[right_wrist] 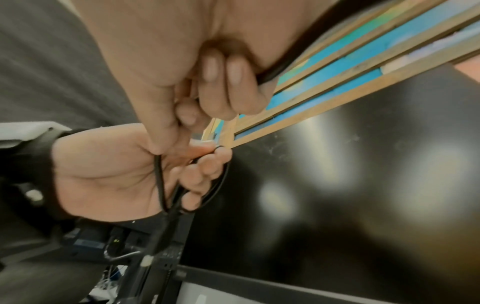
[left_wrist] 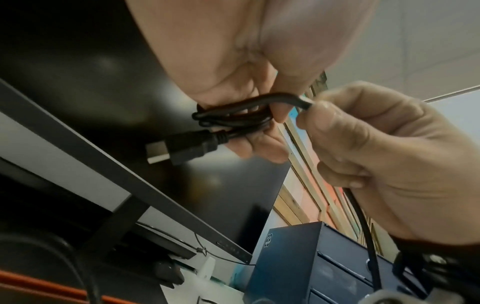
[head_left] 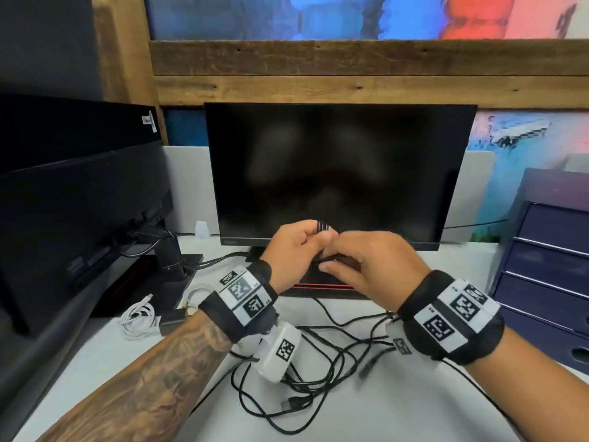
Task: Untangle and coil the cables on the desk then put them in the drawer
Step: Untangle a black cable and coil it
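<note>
White and flat, the bench [head_left: 414, 419] sits in front of a dark monitor [head_left: 341, 173], with wood planks and bright paint on the wall behind; a second dark monitor [head_left: 79, 202] stands to the left, and a blue drawer unit [head_left: 548, 266] stands at the right edge. Both hands are up in the air, close together, just in front of the monitor; the left hand [head_left: 294, 250] has its fingers curled round a small black coil of cable [left_wrist: 231, 119], and a plug [left_wrist: 182, 148] sticks out from that bunch. The right hand [head_left: 376, 263] pinches the same cable between thumb and finger, right beside the coil; the rest of that cable hangs down from this hand toward the bench. Lower down, a messy pile of black cables [head_left: 306, 371] lies loose on the bench between the two arms; a white cable [head_left: 138, 317] lies coiled near the left monitor's foot.
</note>
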